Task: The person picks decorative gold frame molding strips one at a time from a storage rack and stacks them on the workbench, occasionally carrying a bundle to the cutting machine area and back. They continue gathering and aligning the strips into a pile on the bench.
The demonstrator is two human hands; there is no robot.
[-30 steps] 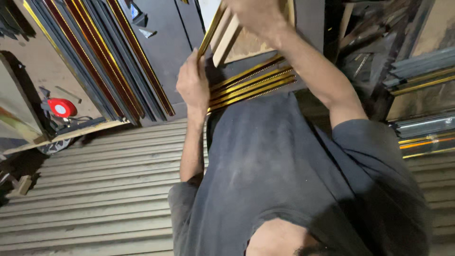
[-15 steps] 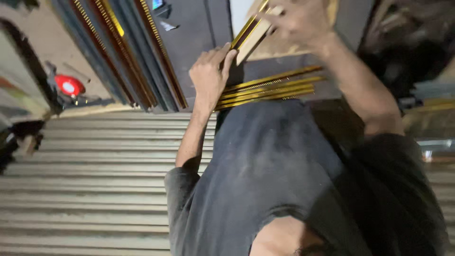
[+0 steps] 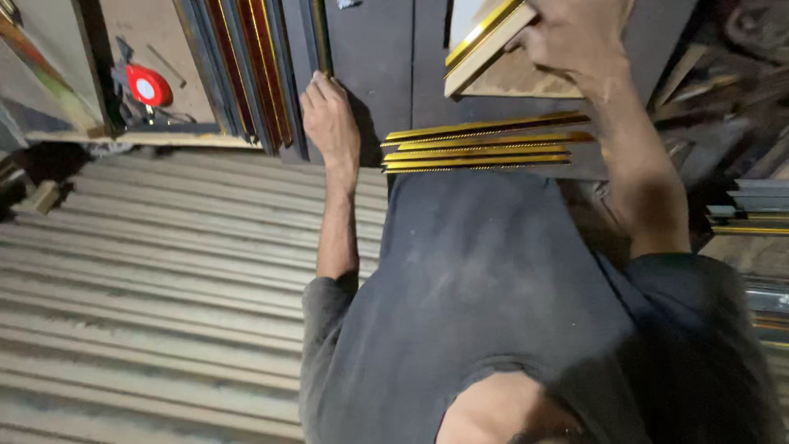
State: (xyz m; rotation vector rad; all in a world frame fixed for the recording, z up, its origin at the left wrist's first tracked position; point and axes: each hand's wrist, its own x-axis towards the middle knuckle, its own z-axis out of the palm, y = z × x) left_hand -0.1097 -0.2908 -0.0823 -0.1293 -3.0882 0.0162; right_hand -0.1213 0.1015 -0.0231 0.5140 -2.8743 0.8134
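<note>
Right hand point(image 3: 575, 37) is gripping a gold-edged wooden frame corner point(image 3: 493, 41) at one o'clock; left hand point(image 3: 329, 119), fingers loosely extended, is touching dark upright mouldings point(image 3: 308, 57); four gold strips point(image 3: 481, 148) are lying uncollected.

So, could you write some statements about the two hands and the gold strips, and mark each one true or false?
1. The right hand holds a gold-edged frame piece. True.
2. Only one gold strip lies in front of the person. False: several lie together in a stack.
3. The left hand touches the dark mouldings. True.
4. The left hand holds the red round thing. False: that thing lies apart, farther to the left, and no hand touches it.
</note>
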